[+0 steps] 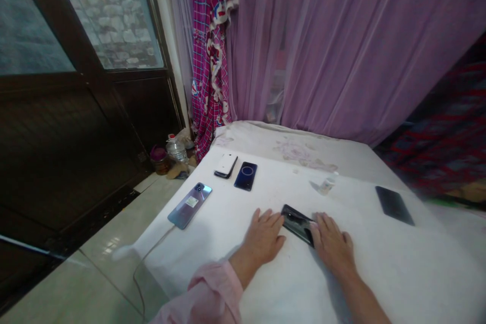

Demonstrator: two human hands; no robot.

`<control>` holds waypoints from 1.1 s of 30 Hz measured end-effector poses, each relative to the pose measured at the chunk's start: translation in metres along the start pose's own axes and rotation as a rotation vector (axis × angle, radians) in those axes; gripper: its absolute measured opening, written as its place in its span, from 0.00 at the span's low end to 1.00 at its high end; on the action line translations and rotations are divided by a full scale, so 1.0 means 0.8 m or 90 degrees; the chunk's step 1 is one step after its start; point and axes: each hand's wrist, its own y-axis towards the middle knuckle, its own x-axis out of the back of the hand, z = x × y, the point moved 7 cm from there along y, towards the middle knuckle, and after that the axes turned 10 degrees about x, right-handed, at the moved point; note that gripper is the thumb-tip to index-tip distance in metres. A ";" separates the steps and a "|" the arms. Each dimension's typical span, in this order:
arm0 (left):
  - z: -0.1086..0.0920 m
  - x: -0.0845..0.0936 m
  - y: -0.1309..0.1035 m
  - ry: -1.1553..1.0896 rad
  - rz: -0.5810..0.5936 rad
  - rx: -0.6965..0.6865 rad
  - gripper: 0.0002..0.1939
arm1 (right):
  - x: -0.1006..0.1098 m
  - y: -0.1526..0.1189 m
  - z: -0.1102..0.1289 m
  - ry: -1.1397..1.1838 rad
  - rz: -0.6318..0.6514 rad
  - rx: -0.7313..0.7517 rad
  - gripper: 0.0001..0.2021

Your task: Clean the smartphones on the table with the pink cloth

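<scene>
A dark, glossy phone lies flat and slanted on the white cloth, between both hands. My left hand rests on the cloth at the phone's left end, its fingertips by the edge and its fingers spread. At the right end is my right hand, fingers apart, with its thumb side touching the phone's edge. Neither hand is wrapped round the phone.
A bluish phone with a cable lies at the left edge. Behind are a dark blue phone, a white phone on a dark one, and a small clear container. A black flat device lies right.
</scene>
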 end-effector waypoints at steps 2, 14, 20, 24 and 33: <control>0.001 0.001 -0.001 -0.010 -0.006 0.004 0.25 | 0.003 0.003 0.008 -0.005 0.010 -0.001 0.26; 0.002 -0.008 -0.006 -0.010 -0.040 0.010 0.23 | 0.019 0.007 0.038 0.022 0.028 0.059 0.25; -0.001 -0.002 -0.016 0.027 -0.030 -0.021 0.23 | 0.020 0.006 0.020 0.067 0.013 0.046 0.26; -0.003 -0.002 -0.027 0.053 -0.026 -0.060 0.26 | 0.043 -0.024 0.002 0.101 -0.104 0.080 0.26; -0.007 -0.006 -0.026 0.027 0.044 -0.126 0.35 | 0.032 -0.048 0.045 0.069 -0.082 0.210 0.31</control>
